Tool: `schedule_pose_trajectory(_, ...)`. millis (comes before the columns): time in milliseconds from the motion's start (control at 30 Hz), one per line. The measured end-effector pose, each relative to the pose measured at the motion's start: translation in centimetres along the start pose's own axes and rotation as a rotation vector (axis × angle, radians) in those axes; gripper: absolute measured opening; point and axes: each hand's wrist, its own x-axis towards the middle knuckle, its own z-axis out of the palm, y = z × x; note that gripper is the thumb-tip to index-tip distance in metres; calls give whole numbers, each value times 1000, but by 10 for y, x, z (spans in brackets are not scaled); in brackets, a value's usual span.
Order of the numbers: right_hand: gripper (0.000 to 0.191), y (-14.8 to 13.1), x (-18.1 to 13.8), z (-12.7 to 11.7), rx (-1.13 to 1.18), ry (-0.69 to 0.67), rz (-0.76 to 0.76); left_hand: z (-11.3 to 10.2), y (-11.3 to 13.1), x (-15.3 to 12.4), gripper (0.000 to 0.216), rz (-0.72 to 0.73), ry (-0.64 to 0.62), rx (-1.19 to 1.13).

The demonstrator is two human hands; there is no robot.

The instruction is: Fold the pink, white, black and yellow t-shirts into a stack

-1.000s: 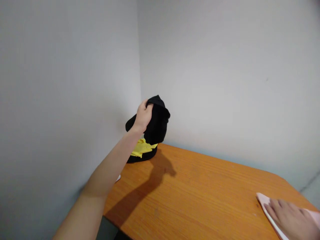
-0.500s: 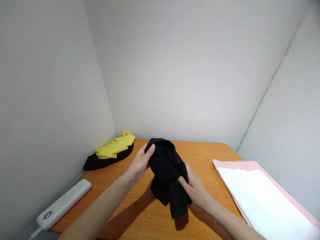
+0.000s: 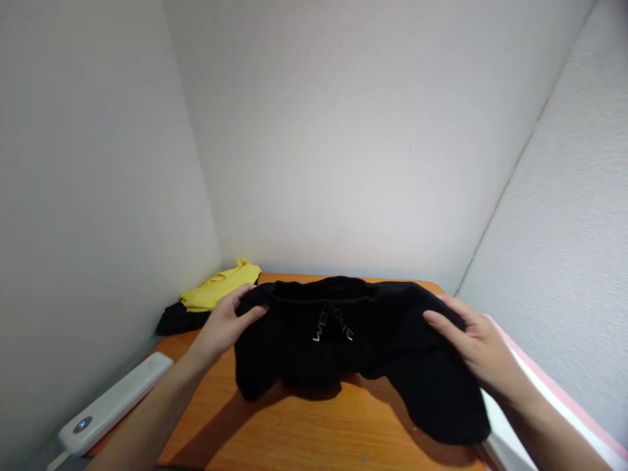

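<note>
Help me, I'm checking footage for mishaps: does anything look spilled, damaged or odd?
Nothing looks spilled or damaged. The one mild oddity is the pale lettering on the black garment: it looks bent and partly unreadable, perhaps from sagging or folding.

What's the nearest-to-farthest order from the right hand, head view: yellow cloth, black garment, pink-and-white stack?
1. Black garment: held in the right hand.
2. Pink-and-white stack: right side.
3. Yellow cloth: back left.

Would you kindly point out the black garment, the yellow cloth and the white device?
Black garment (image 3: 343, 356), head view: central fabric.
Yellow cloth (image 3: 218, 289), head view: middle.
White device (image 3: 118, 401), head view: top face.
</note>
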Motion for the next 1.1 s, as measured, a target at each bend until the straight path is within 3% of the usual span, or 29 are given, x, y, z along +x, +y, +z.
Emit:
schedule_pose_trajectory(133,38,-41,-12,-32,3,256,-34,-43,39,-11,25,357,159,458)
schedule_pose_trajectory(267,31,-73,-7,-46,23,417,-142,-59,70,-13,24,587,338,644)
schedule_pose_trajectory(367,36,-70,24,-49,82,357,-113,-54,82,11,39,599,398,701)
schedule_pose_trajectory(433,41,-47,53,-45,87,209,-37,-42,78,38,43,540,291,770)
schedule_pose_trajectory(500,47,-5,82,-35,-21,62,0,-22,57,65,43,439,149,862)
schedule_pose_trajectory(567,45,46,103,-19,-235,-40,-4,1,21,85,39,356,58,940)
schedule_pose_trajectory(667,38,116,115,9,-567,-76,-40,37,-41,92,29,320,-113,994)
schedule_pose_trajectory(733,36,145,113,29,-703,-169,-44,59,-74,86,29,300,-250,978)
schedule_pose_trajectory(867,37,164,110,67,-849,-354,-31,97,-110,74,32,264,-399,952)
schedule_pose_trajectory(1100,60,179,106,122,-985,-412,12,144,-148,75,60,137,-420,986)
